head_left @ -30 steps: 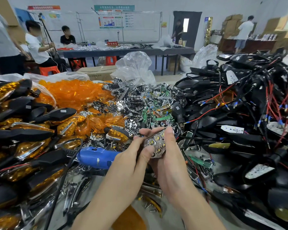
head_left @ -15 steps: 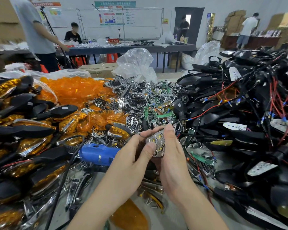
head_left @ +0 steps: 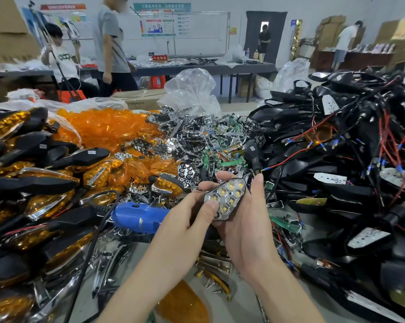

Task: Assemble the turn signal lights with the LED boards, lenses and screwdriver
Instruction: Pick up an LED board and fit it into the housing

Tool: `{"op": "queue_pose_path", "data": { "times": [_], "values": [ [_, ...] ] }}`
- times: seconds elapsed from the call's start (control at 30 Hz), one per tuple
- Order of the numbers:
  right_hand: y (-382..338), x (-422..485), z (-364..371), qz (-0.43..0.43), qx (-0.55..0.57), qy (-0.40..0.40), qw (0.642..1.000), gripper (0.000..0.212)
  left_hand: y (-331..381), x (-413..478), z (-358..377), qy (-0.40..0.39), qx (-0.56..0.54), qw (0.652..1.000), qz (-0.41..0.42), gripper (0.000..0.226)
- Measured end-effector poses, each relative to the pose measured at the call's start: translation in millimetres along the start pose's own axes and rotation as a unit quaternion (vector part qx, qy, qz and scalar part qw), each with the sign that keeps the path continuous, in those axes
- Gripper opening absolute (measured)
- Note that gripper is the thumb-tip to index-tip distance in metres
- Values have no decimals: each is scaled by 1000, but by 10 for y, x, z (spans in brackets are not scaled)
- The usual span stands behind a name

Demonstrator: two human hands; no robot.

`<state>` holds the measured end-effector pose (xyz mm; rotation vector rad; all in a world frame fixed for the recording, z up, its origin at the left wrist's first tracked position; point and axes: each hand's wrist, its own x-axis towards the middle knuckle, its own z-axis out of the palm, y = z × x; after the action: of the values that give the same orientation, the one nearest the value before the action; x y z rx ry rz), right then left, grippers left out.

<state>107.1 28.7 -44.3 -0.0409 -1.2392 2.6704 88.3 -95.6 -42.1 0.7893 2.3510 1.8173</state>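
We cradle the LED reflector (head_left: 227, 198) in our right hand (head_left: 250, 227), fingers curled round it, above the table's (head_left: 245, 299) near middle, our left hand (head_left: 187, 220) pinching its lower edge. Uneven thumb pressure could seat it crooked or let it slip.

Glossy chrome reflector (head_left: 227, 198); translucent orange plastic lenses (head_left: 108, 127).
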Motion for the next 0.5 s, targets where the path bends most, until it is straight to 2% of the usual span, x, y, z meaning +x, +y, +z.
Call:
{"op": "queue_pose_path", "data": {
  "times": [0.17, 0.33, 0.43, 0.5],
  "values": [
    [6, -11, 14, -15, -7, -3, 1000, 36, 8, -9, 3, -5, -14, 1000, -7, 40],
    [-14, -21, 24, -23, -10, -13, 1000, 54, -10, -13, 8, 4, -20, 1000, -17, 44],
    [-18, -17, 11, -41, -5, -4, 999, 41, -3, -16, 10, 7, -12, 1000, -21, 43],
    [-26, -10, 16, -34, 7, -1, 999, 41, 0, -21, 12, 6, -10, 1000, -23, 44]
  ]
}}
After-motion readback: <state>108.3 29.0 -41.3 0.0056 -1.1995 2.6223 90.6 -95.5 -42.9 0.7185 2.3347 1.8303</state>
